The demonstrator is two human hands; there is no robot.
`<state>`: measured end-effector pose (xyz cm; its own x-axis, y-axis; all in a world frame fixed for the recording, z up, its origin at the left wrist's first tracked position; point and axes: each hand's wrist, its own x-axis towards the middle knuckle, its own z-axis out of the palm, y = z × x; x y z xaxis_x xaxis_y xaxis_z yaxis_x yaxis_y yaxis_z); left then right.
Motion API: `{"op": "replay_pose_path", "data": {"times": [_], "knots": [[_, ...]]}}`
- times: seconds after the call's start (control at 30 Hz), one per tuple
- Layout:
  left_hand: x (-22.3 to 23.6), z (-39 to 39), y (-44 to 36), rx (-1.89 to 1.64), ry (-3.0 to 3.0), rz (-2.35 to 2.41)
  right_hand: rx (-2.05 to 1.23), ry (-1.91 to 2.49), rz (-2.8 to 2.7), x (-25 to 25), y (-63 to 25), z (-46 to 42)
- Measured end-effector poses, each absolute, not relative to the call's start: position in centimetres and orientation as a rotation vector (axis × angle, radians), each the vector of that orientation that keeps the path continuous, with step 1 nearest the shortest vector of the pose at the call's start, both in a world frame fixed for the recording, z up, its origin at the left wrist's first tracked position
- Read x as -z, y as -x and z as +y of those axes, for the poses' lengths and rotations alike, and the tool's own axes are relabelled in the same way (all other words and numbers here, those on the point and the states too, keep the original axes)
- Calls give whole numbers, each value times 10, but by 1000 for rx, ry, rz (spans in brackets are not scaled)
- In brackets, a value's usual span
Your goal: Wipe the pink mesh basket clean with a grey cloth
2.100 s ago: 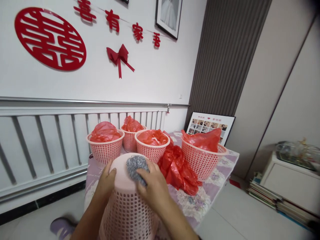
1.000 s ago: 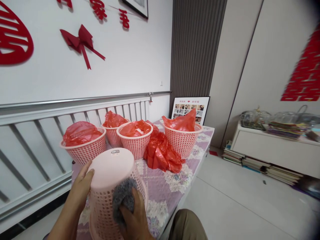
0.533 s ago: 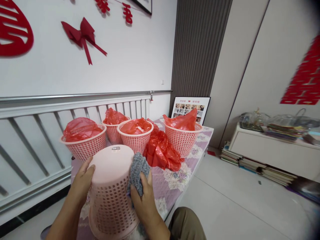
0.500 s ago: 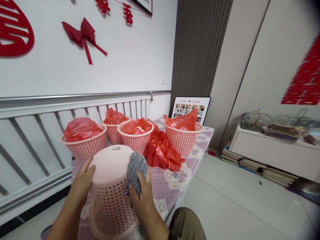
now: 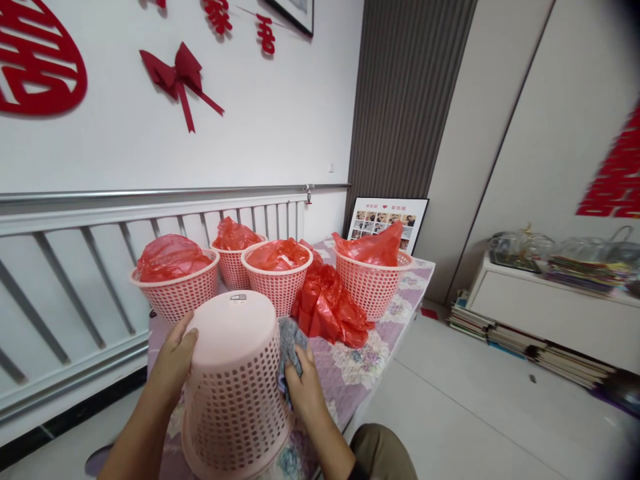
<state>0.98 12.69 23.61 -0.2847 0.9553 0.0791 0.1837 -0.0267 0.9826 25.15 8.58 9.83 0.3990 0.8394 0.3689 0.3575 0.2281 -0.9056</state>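
An upturned pink plastic basket (image 5: 235, 387) with a perforated wall leans toward me on the bed, its flat base on top. My left hand (image 5: 175, 357) grips the base's left edge, thumb on top. My right hand (image 5: 303, 390) presses a grey cloth (image 5: 289, 347) against the basket's right wall, fingers closed over the cloth.
Several pink baskets (image 5: 175, 293) lined with red plastic bags stand behind on the purple floral bedspread (image 5: 360, 360). A loose heap of red bags (image 5: 327, 310) lies between them. A white railing (image 5: 75, 280) runs at left. A framed photo collage (image 5: 387, 220) leans at the wall; a white cabinet (image 5: 545, 310) and stacked books at right.
The cloth in my right hand has gone from the basket's base down its front and round to the right wall. My left hand has kept its hold. The view shifted right.
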Motion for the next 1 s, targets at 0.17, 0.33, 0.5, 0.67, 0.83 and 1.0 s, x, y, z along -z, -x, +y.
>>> {"op": "replay_pose_path", "data": {"times": [0.17,0.33,0.5,0.67,0.83,1.0], "knots": [[-233,129,-7,-1354,-1280,1556,-338,1133,-1391,-180,-245,115],[-232,130,-9,-1371,-1268,1555,-585,1256,-1349,-138,-263,143],[-236,133,-4,-1361,-1201,1475,-653,1384,-1296,-64,-274,122],[-237,142,16,-1313,-1045,1313,-626,1428,-1286,-40,-263,86],[-240,147,44,-1228,-1031,1226,-619,1508,-1288,-31,-239,55],[-255,169,87,-1064,-1299,1530,-701,1430,-1353,-9,-207,20]]}}
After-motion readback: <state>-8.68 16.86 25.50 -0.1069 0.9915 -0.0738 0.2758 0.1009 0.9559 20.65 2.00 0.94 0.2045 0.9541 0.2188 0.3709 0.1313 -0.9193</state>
